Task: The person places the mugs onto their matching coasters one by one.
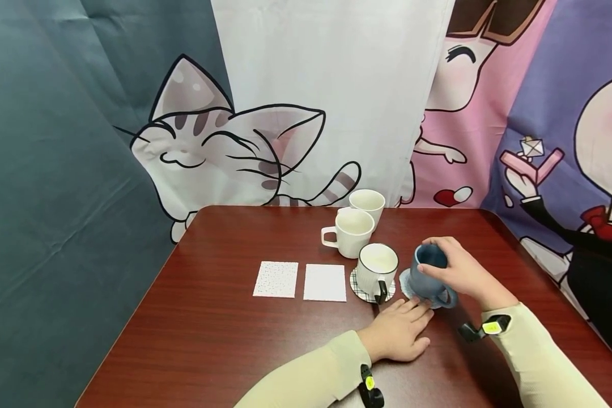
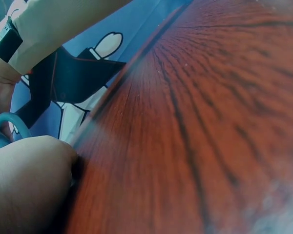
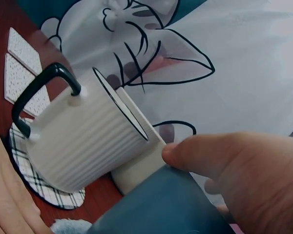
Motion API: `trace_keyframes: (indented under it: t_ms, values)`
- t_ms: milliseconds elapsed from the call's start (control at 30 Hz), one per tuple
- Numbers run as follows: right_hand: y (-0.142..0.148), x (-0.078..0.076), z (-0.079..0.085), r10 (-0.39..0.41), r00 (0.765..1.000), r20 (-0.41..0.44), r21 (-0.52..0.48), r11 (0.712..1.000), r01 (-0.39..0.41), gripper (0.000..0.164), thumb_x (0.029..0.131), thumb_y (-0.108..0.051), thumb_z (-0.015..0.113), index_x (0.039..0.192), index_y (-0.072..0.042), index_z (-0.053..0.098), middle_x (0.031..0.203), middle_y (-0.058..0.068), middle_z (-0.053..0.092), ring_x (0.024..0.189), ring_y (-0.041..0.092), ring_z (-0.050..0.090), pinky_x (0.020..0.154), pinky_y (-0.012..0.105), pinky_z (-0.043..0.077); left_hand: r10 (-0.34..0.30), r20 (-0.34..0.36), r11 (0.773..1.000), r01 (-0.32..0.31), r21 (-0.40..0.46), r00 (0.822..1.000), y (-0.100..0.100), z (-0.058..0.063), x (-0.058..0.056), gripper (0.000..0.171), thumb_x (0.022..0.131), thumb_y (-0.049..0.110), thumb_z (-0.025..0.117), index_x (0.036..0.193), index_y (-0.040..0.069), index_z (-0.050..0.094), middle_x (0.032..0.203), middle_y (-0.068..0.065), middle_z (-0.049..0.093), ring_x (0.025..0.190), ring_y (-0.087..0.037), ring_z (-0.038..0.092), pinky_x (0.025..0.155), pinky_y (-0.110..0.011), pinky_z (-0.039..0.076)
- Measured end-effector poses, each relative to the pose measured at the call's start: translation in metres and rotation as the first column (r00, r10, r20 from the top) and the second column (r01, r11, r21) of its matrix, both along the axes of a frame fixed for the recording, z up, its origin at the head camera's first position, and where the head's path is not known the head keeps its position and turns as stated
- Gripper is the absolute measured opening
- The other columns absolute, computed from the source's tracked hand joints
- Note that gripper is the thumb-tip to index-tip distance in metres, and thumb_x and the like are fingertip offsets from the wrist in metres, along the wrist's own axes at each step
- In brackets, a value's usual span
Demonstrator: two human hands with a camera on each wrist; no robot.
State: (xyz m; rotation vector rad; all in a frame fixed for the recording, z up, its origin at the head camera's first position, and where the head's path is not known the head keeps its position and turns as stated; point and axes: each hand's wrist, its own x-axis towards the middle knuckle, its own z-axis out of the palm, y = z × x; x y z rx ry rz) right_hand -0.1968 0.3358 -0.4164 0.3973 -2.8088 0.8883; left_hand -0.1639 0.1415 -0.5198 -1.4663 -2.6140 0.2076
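Note:
My right hand [image 1: 459, 266] grips a blue mug [image 1: 426, 281] around its upper rim, thumb on the near side. In the right wrist view the thumb lies on the rim of the blue mug [image 3: 151, 207]. Beneath the mug is a pale blue coaster [image 1: 405, 283], mostly hidden by it. My left hand [image 1: 400, 330] lies palm down on the table, fingers straight, fingertips right at the coaster's near edge. Just left of the blue mug, a white ribbed mug [image 1: 372, 275] with black rim and handle stands on a round plaid coaster [image 1: 354, 286].
Two white mugs [image 1: 353, 233] stand behind, one overlapping the other. To the left, two square coasters lie side by side, one speckled [image 1: 275, 279] and one plain-looking [image 1: 324, 283]. A cartoon-printed curtain [image 1: 296, 68] hangs along the far edge of the dark red table [image 1: 194, 340].

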Motion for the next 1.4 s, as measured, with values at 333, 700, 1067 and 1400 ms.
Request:
trace_keyframes:
  t_ms: [333, 700, 1067, 1400]
  values:
    - [-0.0082, 0.0033, 0.0008, -0.09, 0.995, 0.039, 0.029, 0.996, 0.089, 0.063, 0.09, -0.04, 0.075, 0.134, -0.001, 0.052, 0.134, 0.029, 0.044, 0.115, 0.046, 0.051, 0.097, 0.068, 0.044, -0.01, -0.022, 1.0, 0.01, 0.003, 1.0, -0.001, 0.0007, 0.0003, 0.061, 0.104, 0.055, 0.032, 0.159, 0.028, 0.034, 0.166, 0.012, 0.024, 0.152, -0.01, 0.021, 0.12, -0.03, 0.023]
    - [-0.0105, 0.0056, 0.002, -0.123, 0.991, 0.058, 0.041, 0.992, 0.121, 0.066, 0.091, -0.044, 0.073, 0.136, 0.0, 0.051, 0.135, 0.029, 0.042, 0.113, 0.048, 0.054, 0.096, 0.069, 0.045, -0.01, -0.038, 1.0, 0.01, 0.007, 0.999, -0.0006, 0.0023, 0.0015, 0.061, 0.104, 0.055, 0.033, 0.158, 0.028, 0.036, 0.165, 0.011, 0.026, 0.151, -0.01, 0.022, 0.119, -0.03, 0.025]
    - [-0.01, 0.0058, 0.0025, -0.113, 0.992, 0.06, 0.039, 0.993, 0.111, 0.068, 0.091, -0.043, 0.074, 0.137, 0.001, 0.051, 0.137, 0.031, 0.041, 0.115, 0.048, 0.053, 0.098, 0.069, 0.044, 0.0, -0.049, 1.0, 0.001, 0.014, 0.999, -0.0005, 0.0, 0.0005, 0.061, 0.103, 0.056, 0.033, 0.158, 0.03, 0.037, 0.164, 0.014, 0.027, 0.151, -0.008, 0.022, 0.119, -0.03, 0.025]
    - [-0.0089, 0.0061, 0.002, -0.109, 0.993, 0.052, 0.039, 0.993, 0.107, 0.068, 0.091, -0.044, 0.074, 0.137, 0.001, 0.052, 0.138, 0.03, 0.042, 0.117, 0.047, 0.052, 0.099, 0.069, 0.043, 0.012, -0.049, 1.0, -0.011, 0.021, 0.999, -0.0003, -0.0015, 0.0001, 0.061, 0.103, 0.058, 0.032, 0.158, 0.032, 0.035, 0.164, 0.016, 0.027, 0.15, -0.007, 0.022, 0.119, -0.031, 0.025]
